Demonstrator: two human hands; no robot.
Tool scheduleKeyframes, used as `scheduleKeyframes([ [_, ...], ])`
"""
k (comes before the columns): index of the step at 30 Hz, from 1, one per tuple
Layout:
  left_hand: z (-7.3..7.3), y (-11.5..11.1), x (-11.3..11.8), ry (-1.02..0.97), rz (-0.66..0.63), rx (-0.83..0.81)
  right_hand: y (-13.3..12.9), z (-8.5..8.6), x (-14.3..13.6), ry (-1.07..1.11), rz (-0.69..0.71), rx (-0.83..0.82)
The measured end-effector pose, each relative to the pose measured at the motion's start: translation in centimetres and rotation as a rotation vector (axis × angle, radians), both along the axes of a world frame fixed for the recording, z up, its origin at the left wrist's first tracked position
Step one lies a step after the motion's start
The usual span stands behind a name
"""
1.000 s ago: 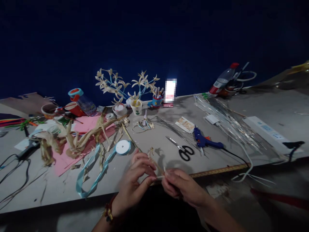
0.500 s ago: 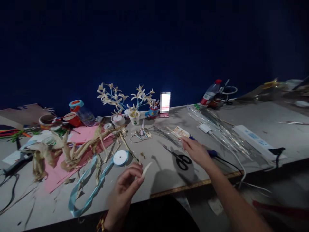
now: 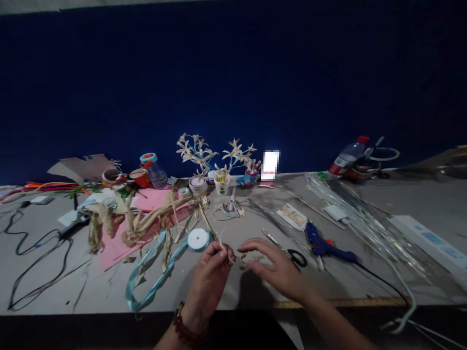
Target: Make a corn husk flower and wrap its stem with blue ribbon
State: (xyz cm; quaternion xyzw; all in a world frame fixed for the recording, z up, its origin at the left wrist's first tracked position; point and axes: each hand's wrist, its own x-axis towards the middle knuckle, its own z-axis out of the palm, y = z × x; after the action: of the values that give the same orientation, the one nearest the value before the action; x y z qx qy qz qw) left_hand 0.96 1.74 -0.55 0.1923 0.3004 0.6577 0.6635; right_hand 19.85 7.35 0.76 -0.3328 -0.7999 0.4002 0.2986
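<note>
My left hand (image 3: 208, 277) is closed in a pinch on a thin, pale strip of dried husk (image 3: 222, 241), its tip sticking up above the fingers. Just to the right, my right hand (image 3: 280, 272) reaches toward it with thumb and fingers apart; whether something tiny sits at its fingertips is unclear. Black-handled scissors (image 3: 299, 261) lie partly hidden behind that hand. A blue glue gun (image 3: 324, 247) rests farther right, beside a patterned white card (image 3: 292, 217). Left of my hands is a spool of light-blue ribbon (image 3: 198, 238), with a loose length trailing toward the table edge.
Dried husks (image 3: 133, 233) lie over pink paper (image 3: 112, 250) on the left. Pale flowers stand in a small white cup (image 3: 222, 186) at the back. Wires in clear wrapping (image 3: 368, 223), a power strip (image 3: 430, 240) and a tilted bottle (image 3: 348, 156) occupy the right.
My right hand has come back from the glue gun area to beside my left hand. The glue gun now shows fully. The view has shifted, and the left hand still pinches the husk strip.
</note>
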Motion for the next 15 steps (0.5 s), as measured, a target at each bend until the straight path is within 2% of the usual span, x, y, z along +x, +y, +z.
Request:
scheduleKeyframes([
  [2, -0.1, 0.2, 0.3, -0.02, 0.0, -0.016, -1.8, 0.2, -2.0, 0.111, -0.011, -0.134],
  [4, -0.4, 0.1, 0.5, -0.033, -0.009, -0.037, -2.5, 0.0, -3.0, 0.171, -0.05, -0.237],
  [10, -1.1, -0.5, -1.1, -0.112, -0.005, -0.011, -1.8, -0.5, -1.7, 0.181, 0.026, -0.432],
  [12, -1.1, -0.6, -2.3, -0.051, 0.002, 0.018, -1.4, -0.2, -0.9, 0.187, 0.06, -0.522],
  [15, -0.9, -0.8, -4.0, 0.215, -0.086, 0.084, -0.8, 0.4, 0.0, 0.216, 0.085, -0.647],
])
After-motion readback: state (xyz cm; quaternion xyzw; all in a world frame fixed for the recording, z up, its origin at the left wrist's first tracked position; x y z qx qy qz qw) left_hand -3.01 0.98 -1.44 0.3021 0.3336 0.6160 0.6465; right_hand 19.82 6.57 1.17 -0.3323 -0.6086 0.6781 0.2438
